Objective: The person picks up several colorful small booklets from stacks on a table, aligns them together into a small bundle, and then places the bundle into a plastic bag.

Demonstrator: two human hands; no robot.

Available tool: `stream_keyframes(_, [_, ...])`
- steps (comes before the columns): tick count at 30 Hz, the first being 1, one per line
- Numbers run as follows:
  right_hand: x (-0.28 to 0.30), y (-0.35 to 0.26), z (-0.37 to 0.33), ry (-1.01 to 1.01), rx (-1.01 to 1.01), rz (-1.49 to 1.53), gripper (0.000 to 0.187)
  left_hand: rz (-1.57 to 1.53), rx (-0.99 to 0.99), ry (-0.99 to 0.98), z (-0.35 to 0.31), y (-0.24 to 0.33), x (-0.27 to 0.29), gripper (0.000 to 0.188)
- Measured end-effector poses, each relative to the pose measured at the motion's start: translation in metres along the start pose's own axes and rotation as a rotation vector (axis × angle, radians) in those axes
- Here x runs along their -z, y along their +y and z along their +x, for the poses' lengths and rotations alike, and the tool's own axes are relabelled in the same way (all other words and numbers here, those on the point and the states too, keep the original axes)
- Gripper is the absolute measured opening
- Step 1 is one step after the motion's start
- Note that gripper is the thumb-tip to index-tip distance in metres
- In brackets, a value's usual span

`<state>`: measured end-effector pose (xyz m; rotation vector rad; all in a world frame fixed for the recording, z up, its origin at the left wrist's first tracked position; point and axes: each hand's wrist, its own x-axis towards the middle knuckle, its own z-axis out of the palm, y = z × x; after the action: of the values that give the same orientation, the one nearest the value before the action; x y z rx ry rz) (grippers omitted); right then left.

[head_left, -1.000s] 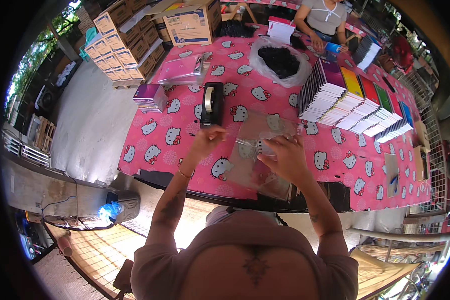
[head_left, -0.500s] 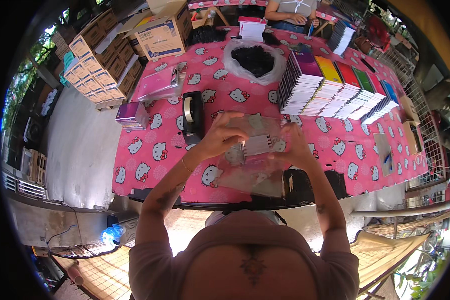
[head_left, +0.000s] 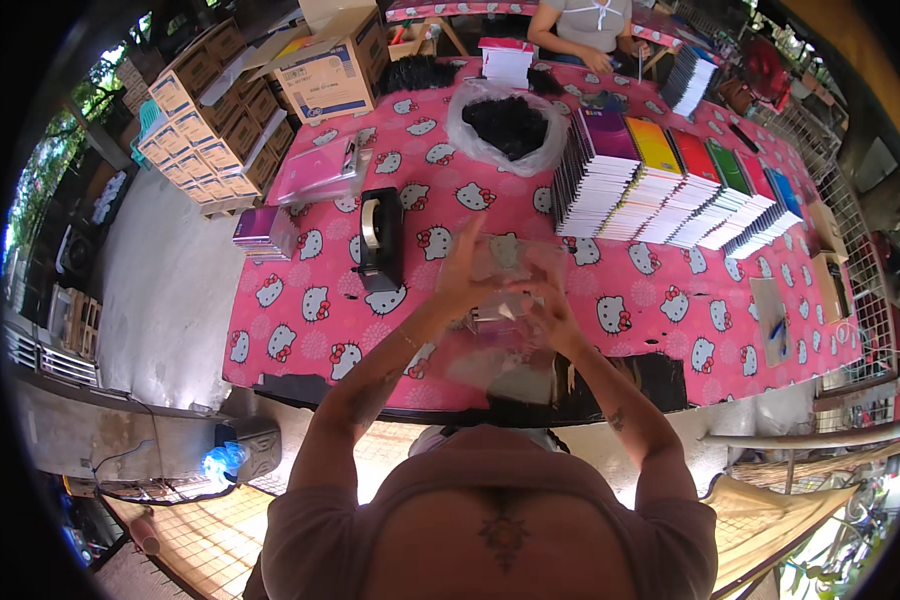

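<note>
A clear plastic sheet lies on the table in front of me. On it, mostly covered by my hands, is a small stack of spiral-bound notebooks. My left hand is over the left side of the stack, fingers stretched away from me and thumb pointing inward. My right hand comes over the stack from the right, its fingers bent toward my left hand and smeared by motion. Whether the right fingers pinch the plastic cannot be made out. A black tape dispenser stands left of my left hand.
Tall stacks of coloured spiral notebooks stand at right. A bag of black material lies farther back. Purple notebooks and pink packs are at left, near cartons. A co-worker sits across the table.
My hands have come closer together over the stack; the right moved left and inward. The stack is now more covered. The co-worker's hands have shifted.
</note>
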<state>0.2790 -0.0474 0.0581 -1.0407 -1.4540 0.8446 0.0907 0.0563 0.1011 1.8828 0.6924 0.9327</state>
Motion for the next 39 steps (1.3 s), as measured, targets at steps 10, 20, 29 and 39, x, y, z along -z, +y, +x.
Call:
stream_keyframes(10, [0.02, 0.007, 0.044, -0.327, -0.167, 0.015, 0.062, -0.308, 0.411, -0.328, -0.029, -0.045, 0.022, 0.049])
stream_keyframes(20, [0.012, -0.02, 0.003, -0.244, 0.261, -0.612, 0.045, 0.728, -0.451, -0.257, -0.05, 0.019, 0.019, 0.039])
stream_keyframes(29, [0.003, -0.037, 0.014, -0.143, 0.229, -0.58, 0.031, -0.15, -0.215, 0.012, -0.036, 0.056, 0.01, 0.029])
stream_keyframes(39, [-0.002, -0.037, 0.02, -0.153, 0.148, -0.602, 0.019, 0.446, -0.238, -0.178, -0.029, 0.014, 0.021, 0.017])
